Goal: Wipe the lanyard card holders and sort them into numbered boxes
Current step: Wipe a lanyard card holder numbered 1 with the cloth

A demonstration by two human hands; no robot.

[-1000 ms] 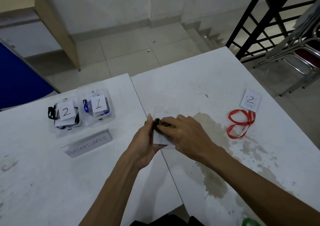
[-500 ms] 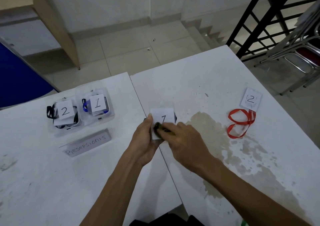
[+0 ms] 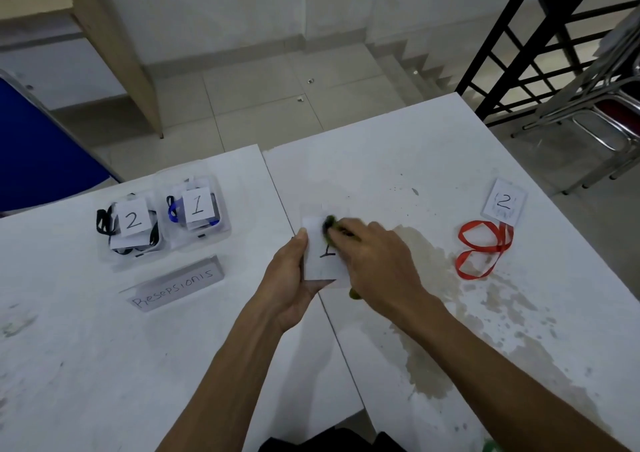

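Observation:
My left hand [image 3: 289, 275] grips the left edge of a clear card holder [image 3: 320, 264] with a white card marked 1, held over the seam between two white tables. My right hand [image 3: 375, 261] holds a dark green cloth [image 3: 329, 225] and presses it on the upper part of the card; the cloth is blurred. At the left stand two clear boxes: the box labelled 2 [image 3: 130, 225] with black lanyards, and the box labelled 1 [image 3: 199, 209] with a blue lanyard. A card holder marked 2 [image 3: 504, 202] with a red lanyard [image 3: 481, 249] lies at the right.
A grey name plate reading Resepsionis [image 3: 175, 285] lies in front of the boxes. A large damp stain [image 3: 426, 313] spreads over the right table. Beyond the right table are a black railing [image 3: 519, 36], stairs and a metal chair [image 3: 606, 105]. A blue panel [image 3: 38, 161] stands at far left.
The cloth in my right hand has moved up the card, from its lower middle to its top. More of the card's lower part now shows. My left hand keeps its hold.

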